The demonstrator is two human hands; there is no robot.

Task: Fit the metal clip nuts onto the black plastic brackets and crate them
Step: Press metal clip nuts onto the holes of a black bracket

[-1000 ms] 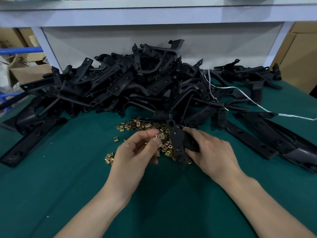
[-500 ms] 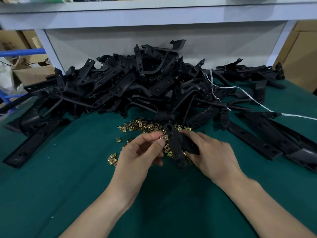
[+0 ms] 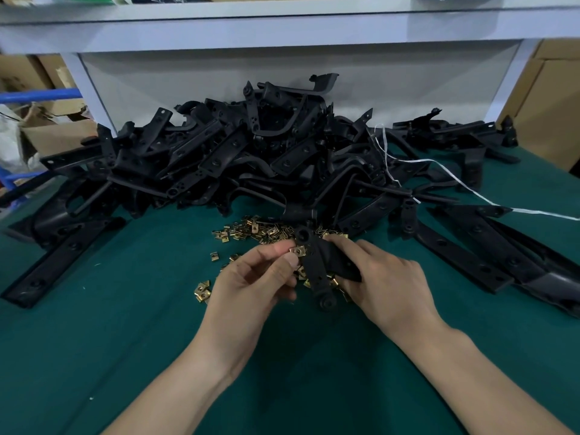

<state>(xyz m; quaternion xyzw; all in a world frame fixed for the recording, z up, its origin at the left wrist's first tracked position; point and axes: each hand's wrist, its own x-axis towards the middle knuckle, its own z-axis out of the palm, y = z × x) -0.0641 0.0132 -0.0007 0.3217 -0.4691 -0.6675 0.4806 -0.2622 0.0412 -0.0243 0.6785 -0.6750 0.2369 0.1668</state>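
One wide-angle view is taken from the head, aimed forward and down at the green counter (image 3: 81,356). The left hand (image 3: 251,287) and right hand (image 3: 389,287) are framed close, below centre; the white shelf (image 3: 282,29) is caught along the top.

Left hand (image 3: 251,285) pinches at fingertips; right hand (image 3: 387,287) grips, fingers curled.
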